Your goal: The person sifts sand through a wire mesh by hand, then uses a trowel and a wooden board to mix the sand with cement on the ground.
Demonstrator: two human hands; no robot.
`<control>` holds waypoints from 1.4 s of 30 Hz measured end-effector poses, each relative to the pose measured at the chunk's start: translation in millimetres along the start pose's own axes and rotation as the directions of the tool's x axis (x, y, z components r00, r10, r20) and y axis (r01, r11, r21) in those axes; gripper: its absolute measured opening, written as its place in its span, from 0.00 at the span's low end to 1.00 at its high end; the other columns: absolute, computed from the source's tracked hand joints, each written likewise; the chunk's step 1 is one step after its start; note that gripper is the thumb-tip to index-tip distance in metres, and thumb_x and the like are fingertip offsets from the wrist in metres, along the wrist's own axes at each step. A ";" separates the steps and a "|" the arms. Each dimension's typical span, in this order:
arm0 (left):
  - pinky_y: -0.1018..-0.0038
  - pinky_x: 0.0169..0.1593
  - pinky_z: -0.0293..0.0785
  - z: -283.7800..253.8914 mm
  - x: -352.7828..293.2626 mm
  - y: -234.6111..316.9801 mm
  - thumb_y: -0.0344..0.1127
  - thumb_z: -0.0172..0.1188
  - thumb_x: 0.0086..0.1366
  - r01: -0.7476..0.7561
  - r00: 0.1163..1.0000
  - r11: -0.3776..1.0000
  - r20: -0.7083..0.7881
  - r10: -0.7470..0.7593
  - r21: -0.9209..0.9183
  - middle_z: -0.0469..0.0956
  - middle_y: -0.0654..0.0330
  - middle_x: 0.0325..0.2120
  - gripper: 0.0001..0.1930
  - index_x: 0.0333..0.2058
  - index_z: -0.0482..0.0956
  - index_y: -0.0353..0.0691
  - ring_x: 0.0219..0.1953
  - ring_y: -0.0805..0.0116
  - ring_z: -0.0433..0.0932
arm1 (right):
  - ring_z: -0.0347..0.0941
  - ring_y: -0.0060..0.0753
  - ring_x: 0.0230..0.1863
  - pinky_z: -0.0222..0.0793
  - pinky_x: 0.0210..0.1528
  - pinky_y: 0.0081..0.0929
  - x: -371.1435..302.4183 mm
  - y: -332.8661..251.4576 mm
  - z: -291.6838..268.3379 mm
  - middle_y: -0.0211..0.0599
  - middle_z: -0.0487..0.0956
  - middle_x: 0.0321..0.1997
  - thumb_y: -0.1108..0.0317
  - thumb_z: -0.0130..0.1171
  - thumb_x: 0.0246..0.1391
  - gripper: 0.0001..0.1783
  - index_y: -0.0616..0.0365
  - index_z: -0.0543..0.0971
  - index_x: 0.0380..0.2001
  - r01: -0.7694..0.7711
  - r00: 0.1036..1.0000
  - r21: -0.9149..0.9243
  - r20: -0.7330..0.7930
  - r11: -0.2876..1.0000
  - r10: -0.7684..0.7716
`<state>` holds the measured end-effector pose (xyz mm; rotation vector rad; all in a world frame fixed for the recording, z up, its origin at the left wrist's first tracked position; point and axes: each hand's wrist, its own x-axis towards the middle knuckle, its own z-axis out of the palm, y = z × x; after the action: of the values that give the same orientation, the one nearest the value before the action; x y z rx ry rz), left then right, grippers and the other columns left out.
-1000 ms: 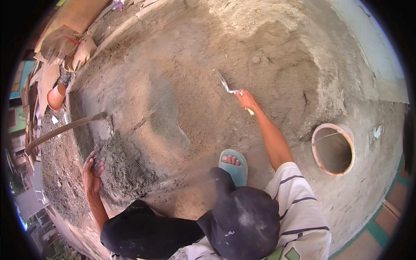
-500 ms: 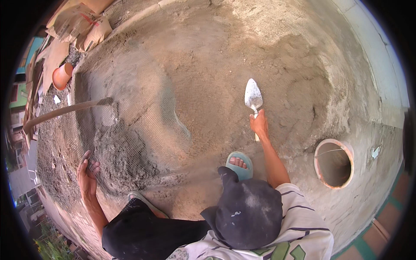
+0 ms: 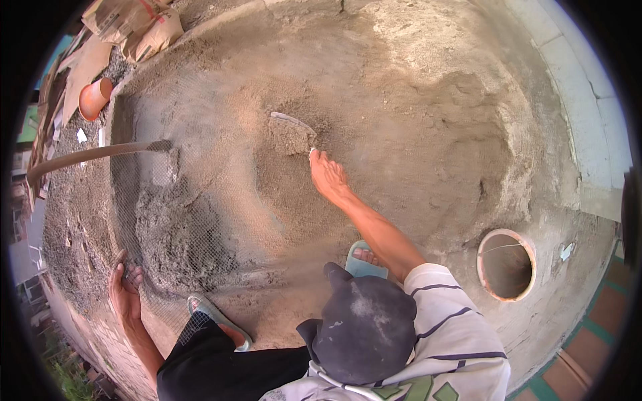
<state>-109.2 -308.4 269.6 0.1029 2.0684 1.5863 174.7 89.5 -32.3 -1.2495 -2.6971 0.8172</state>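
Observation:
My right hand (image 3: 328, 172) is closed around the handle of a trowel (image 3: 291, 119), and the arm reaches forward to the middle of the ground. The blade is tilted on its edge against a small heap of brownish sand (image 3: 286, 138), so only a thin pale strip of it shows. At the left, my left hand (image 3: 126, 291) has its fingers curled about the near left edge of a fine wire mesh (image 3: 212, 224). Under part of that mesh lies a lumpy grey wet mix (image 3: 175, 230).
A long brown handle (image 3: 93, 154) crosses the left edge. An orange bucket (image 3: 94, 99) lies tipped near paper sacks (image 3: 157, 33). To the right, a round pipe opening (image 3: 506, 265) stands in the floor. My sandalled feet (image 3: 364, 259) are near me; a pale wall (image 3: 580, 87) bounds the right.
My right hand has swung left and slightly forward with the trowel. Its blade, flat and bare before, is now turned on edge in the sand. The left hand keeps the mesh edge.

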 end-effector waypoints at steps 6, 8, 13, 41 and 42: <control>0.76 0.34 0.78 -1.2 -15.3 6.6 0.36 0.52 0.70 -0.022 0.998 0.999 -0.066 0.018 -0.050 0.77 0.59 0.30 0.22 0.59 0.68 0.31 0.32 0.67 0.81 | 0.77 0.65 0.44 0.73 0.42 0.52 11.7 91.7 -34.8 0.64 0.78 0.41 0.68 0.56 0.57 0.19 0.65 0.66 0.49 -0.467 0.853 0.339 -0.072 0.817 0.517; 0.77 0.34 0.78 3.1 -25.2 9.5 0.35 0.52 0.70 -0.035 0.997 0.995 -0.077 0.028 -0.092 0.77 0.59 0.30 0.21 0.58 0.68 0.30 0.31 0.68 0.81 | 0.75 0.63 0.50 0.71 0.50 0.49 -2.0 147.7 -17.7 0.63 0.77 0.47 0.68 0.57 0.55 0.23 0.64 0.66 0.53 -0.595 0.790 0.250 0.007 0.764 0.613; 0.79 0.33 0.78 -27.8 -28.3 -18.5 0.36 0.52 0.70 -0.015 0.995 0.993 -0.102 0.003 -0.121 0.77 0.61 0.30 0.22 0.58 0.69 0.32 0.32 0.68 0.81 | 0.74 0.63 0.52 0.70 0.55 0.49 55.2 108.5 31.3 0.64 0.76 0.50 0.66 0.56 0.54 0.25 0.65 0.66 0.54 -0.503 0.861 0.114 0.155 0.857 0.484; 0.77 0.38 0.81 -42.0 -41.3 3.8 0.35 0.49 0.71 -0.117 0.965 0.989 -0.245 0.092 -0.090 0.77 0.60 0.31 0.21 0.58 0.69 0.30 0.36 0.66 0.82 | 0.79 0.45 0.25 0.77 0.26 0.39 -8.8 -73.5 44.5 0.60 0.78 0.34 0.71 0.56 0.52 0.24 0.76 0.64 0.49 -0.552 0.818 0.540 0.499 0.636 0.286; 0.77 0.38 0.81 -38.2 -37.6 3.2 0.35 0.49 0.71 -0.131 0.971 0.987 -0.213 0.109 -0.092 0.77 0.60 0.31 0.21 0.58 0.69 0.30 0.36 0.66 0.82 | 0.80 0.51 0.32 0.77 0.33 0.42 13.3 -67.7 51.9 0.64 0.78 0.38 0.70 0.57 0.52 0.24 0.77 0.65 0.48 -0.478 0.861 0.484 0.423 0.733 0.282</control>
<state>-94.9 -354.8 292.7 0.0255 2.1648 1.8456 105.1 40.3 -46.0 -1.6236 -2.0840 1.8736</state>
